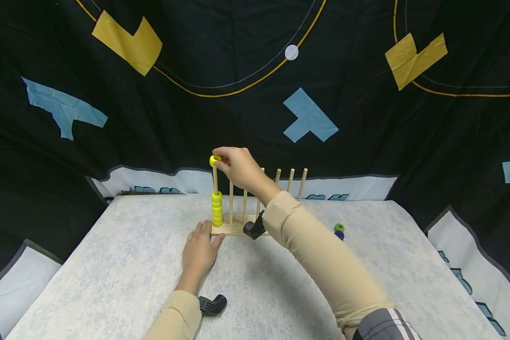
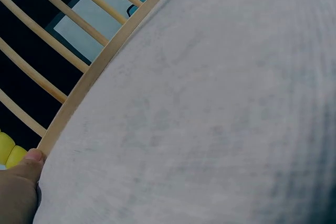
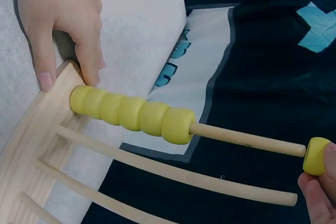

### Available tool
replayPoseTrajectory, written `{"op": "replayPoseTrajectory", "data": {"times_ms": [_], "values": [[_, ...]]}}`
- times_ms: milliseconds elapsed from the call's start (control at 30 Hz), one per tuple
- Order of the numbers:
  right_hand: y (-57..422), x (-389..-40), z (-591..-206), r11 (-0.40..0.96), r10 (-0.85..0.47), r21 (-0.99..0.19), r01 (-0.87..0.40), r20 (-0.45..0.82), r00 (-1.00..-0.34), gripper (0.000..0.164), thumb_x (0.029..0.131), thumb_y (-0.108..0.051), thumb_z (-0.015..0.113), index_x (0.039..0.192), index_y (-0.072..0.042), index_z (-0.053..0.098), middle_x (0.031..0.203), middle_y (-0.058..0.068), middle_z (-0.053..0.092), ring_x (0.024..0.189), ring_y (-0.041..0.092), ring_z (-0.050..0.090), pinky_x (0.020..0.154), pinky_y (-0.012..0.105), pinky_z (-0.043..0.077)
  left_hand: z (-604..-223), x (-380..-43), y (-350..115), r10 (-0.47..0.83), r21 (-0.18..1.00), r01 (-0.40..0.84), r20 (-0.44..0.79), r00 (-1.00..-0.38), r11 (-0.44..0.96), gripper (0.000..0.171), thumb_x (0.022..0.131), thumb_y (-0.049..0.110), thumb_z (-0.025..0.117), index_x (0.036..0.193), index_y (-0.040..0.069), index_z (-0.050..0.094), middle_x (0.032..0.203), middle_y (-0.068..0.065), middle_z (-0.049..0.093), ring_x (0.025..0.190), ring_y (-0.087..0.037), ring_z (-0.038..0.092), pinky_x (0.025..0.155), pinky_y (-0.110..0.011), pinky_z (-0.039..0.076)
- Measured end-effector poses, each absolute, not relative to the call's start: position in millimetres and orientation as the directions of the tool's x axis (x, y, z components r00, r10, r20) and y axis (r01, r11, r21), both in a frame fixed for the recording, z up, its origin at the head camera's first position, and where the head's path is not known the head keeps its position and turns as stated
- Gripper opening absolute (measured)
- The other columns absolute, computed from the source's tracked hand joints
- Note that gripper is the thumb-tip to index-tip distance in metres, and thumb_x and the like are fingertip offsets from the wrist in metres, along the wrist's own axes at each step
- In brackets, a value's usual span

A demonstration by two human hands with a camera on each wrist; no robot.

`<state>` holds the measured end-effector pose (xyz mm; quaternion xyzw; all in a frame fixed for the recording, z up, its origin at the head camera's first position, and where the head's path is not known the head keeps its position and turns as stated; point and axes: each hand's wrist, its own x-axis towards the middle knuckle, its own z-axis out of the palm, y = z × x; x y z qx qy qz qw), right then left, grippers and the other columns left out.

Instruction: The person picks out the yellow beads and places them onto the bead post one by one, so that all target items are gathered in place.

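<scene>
A wooden counting frame (image 1: 229, 230) stands on the table with a row of upright pegs. Several yellow beads (image 3: 131, 113) are stacked at the bottom of its leftmost peg (image 3: 247, 139). My right hand (image 1: 243, 166) pinches another yellow bead (image 3: 316, 156) between thumb and fingers at that peg's tip; whether the peg has entered its hole I cannot tell. Down at the frame's left end, my left hand (image 1: 199, 252) holds the base corner between thumb and fingers. In the left wrist view its thumb (image 2: 27, 166) touches the base beside the yellow stack.
To the right on the table lie a green bead (image 1: 339, 227) and a dark purple bead (image 1: 339, 235), partly behind the right sleeve (image 1: 318, 255). The other pegs (image 3: 184, 171) that show carry no beads. A black curtain (image 1: 221, 127) hangs behind the table.
</scene>
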<state>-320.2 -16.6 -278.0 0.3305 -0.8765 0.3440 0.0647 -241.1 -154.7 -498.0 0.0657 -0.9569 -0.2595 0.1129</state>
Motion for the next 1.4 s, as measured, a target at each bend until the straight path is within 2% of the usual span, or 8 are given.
{"op": "replayPoseTrajectory", "data": {"times_ms": [233,500,800,1400], "values": [[-21,-318,-280,0.561,-0.544,-0.534,-0.633,0.338,-0.768,0.036,0.097,-0.013,0.065,0.132,-0.007,0.062,0.121,0.007,0.07,0.1,0.013,0.066,0.089,0.016,0.055,-499,-242,-154,-0.19,0.518,-0.068,0.186,-0.964,0.853,0.068,0.098,0.044,0.059,0.149,0.003,0.042,0.154,-0.018,0.043,0.144,-0.042,0.037,0.115,-0.059,0.035],[-17,-318,-282,0.573,-0.543,-0.518,-0.636,0.342,-0.767,0.035,0.098,-0.016,0.064,0.132,-0.009,0.063,0.124,0.006,0.07,0.107,0.014,0.067,0.093,0.018,0.055,-499,-241,-154,-0.193,0.523,-0.066,0.193,-0.962,0.85,0.068,0.098,0.044,0.06,0.149,0.003,0.042,0.154,-0.018,0.043,0.144,-0.041,0.037,0.116,-0.059,0.035],[0,-308,-279,0.515,-0.509,-0.586,-0.626,0.379,-0.773,0.039,0.097,-0.021,0.065,0.135,-0.012,0.061,0.136,0.003,0.064,0.124,0.015,0.062,0.102,0.021,0.052,-498,-241,-153,-0.189,0.522,-0.064,0.189,-0.964,0.85,0.069,0.098,0.045,0.059,0.15,0.004,0.041,0.154,-0.019,0.043,0.145,-0.041,0.036,0.115,-0.06,0.035],[49,-274,-309,0.405,-0.576,-0.594,-0.695,0.425,-0.699,0.041,0.091,-0.019,0.073,0.129,-0.008,0.066,0.129,0.005,0.069,0.113,0.016,0.068,0.096,0.022,0.056,-499,-243,-151,-0.211,0.505,-0.097,0.173,-0.962,0.857,0.07,0.098,0.045,0.059,0.151,0.005,0.039,0.155,-0.019,0.041,0.145,-0.042,0.036,0.114,-0.062,0.035]]}}
